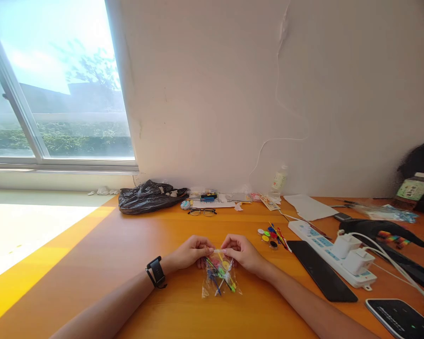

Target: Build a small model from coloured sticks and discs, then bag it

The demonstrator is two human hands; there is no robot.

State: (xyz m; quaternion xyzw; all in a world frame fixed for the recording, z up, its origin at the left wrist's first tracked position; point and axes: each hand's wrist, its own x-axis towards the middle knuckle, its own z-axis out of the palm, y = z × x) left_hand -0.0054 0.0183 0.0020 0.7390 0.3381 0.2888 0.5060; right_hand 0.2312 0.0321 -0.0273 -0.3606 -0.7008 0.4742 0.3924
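A clear plastic bag (219, 278) hangs low over the wooden table between my hands, its top edge pinched from both sides. Inside it lie small coloured round pieces and thin sticks in blue, green, white and yellow. My left hand (196, 252), with a dark watch on the wrist, grips the bag's upper left corner between thumb and fingers. At the upper right corner, my right hand (242, 254) holds it the same way. Whether the bag's mouth is sealed I cannot tell. Similar round pieces (265, 238) and coloured sticks (279, 235) lie on the table beyond my right hand.
A black phone-like slab (321, 270) and a white power strip (334, 254) with plugs and cables lie at right, near a black device (403, 318). Toward the wall are a black plastic bag (148, 197), eyeglasses (202, 212), white paper (309, 207) and a bottle (278, 182).
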